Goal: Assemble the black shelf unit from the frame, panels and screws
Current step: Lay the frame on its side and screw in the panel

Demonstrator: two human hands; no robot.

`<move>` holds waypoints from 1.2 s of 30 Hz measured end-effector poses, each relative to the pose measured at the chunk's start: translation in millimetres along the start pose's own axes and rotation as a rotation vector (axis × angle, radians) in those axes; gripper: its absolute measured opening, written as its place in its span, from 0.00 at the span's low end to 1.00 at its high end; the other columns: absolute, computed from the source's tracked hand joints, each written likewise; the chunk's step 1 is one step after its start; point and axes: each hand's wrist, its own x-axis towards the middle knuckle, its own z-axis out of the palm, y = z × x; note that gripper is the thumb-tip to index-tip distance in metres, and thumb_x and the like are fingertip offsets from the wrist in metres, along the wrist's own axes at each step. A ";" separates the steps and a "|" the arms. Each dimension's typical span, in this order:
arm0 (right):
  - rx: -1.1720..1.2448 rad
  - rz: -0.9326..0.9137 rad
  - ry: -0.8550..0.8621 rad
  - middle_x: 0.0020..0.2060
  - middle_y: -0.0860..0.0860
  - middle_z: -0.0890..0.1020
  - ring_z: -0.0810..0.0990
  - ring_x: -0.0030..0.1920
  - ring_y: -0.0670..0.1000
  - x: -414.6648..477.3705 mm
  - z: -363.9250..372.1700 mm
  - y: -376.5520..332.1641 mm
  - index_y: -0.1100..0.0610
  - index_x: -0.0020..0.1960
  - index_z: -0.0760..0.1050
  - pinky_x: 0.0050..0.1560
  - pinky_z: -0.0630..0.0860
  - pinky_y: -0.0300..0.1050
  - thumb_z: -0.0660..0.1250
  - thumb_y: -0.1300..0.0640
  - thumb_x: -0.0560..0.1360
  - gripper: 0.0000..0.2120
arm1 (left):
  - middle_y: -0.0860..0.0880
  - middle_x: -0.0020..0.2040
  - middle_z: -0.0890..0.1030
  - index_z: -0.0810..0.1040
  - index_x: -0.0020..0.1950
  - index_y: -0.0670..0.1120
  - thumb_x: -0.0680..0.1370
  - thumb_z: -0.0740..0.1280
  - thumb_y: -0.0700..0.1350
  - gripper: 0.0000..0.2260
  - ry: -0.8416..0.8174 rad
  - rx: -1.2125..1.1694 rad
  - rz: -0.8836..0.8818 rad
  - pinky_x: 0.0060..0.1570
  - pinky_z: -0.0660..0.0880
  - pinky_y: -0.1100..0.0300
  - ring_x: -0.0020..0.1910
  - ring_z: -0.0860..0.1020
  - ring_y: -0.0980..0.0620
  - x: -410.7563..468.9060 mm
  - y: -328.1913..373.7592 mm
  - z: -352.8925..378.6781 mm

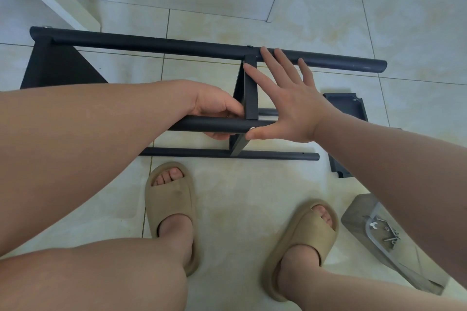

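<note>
Your black shelf frame (177, 45) lies on its side on the tile floor (252, 197). The middle panel (250, 88) joins its long tubes. The frame looks like hard, stiff metal, smooth and not too heavy, so hold it by a tube close to that panel. Your left hand (214, 106) wraps around the near tube (202, 125), just left of the panel. Your right hand (285, 98) is flat with its fingers spread, just right of the panel, its thumb beside a silver screw (252, 129).

Bare floor (252, 189) is lying open before the slippers (171, 209); frame tubes (177, 44) and upright panel (250, 88) are blocking passage beyond
</note>
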 end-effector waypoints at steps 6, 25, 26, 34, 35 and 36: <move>0.007 -0.003 0.006 0.81 0.51 0.36 0.34 0.80 0.54 0.0 0.5 0.8 0.41 0.82 0.38 0.78 0.38 0.65 0.52 0.16 0.62 0.57 | 0.49 0.34 0.79 0.77 0.45 0.44 0.80 0.62 0.39 0.06 -0.056 0.014 0.069 0.30 0.74 0.64 0.28 0.77 0.55 -1.4 -0.9 -0.2; 0.315 0.242 -0.199 0.82 0.47 0.47 0.45 0.82 0.53 -15.5 -7.6 -16.9 0.28 0.75 0.33 0.78 0.41 0.65 0.65 0.23 0.65 0.51 | 0.49 0.32 0.84 0.81 0.45 0.43 0.83 0.58 0.52 0.18 0.366 0.664 -0.105 0.33 0.78 0.58 0.29 0.81 0.51 -55.9 9.9 23.5; 0.354 0.264 -0.221 0.82 0.47 0.51 0.49 0.81 0.53 -17.9 -12.5 -20.0 0.28 0.76 0.35 0.78 0.44 0.64 0.67 0.24 0.66 0.51 | 0.49 0.32 0.83 0.81 0.45 0.43 0.83 0.57 0.53 0.19 0.389 0.686 -0.103 0.33 0.77 0.58 0.29 0.80 0.51 -62.0 12.0 27.1; 0.182 0.344 -0.144 0.63 0.48 0.78 0.74 0.62 0.54 -47.9 -40.6 -25.3 0.43 0.74 0.65 0.66 0.63 0.56 0.65 0.49 0.81 0.23 | 0.51 0.41 0.78 0.78 0.49 0.47 0.77 0.69 0.54 0.11 0.694 0.971 0.029 0.40 0.70 0.55 0.40 0.75 0.51 -93.1 16.6 44.2; 0.150 0.367 -0.087 0.59 0.48 0.79 0.75 0.59 0.54 -49.5 -41.9 -23.8 0.44 0.71 0.68 0.63 0.63 0.56 0.63 0.53 0.82 0.18 | 0.51 0.43 0.77 0.77 0.51 0.48 0.78 0.70 0.52 0.09 0.766 1.004 0.058 0.40 0.68 0.55 0.41 0.75 0.50 -95.2 16.0 44.7; 0.135 0.395 -0.031 0.56 0.48 0.80 0.75 0.56 0.54 -51.0 -42.6 -22.2 0.45 0.68 0.70 0.60 0.63 0.55 0.61 0.56 0.82 0.16 | 0.50 0.44 0.77 0.76 0.52 0.49 0.78 0.69 0.51 0.07 0.837 1.031 0.093 0.43 0.68 0.55 0.43 0.75 0.49 -96.5 15.5 45.7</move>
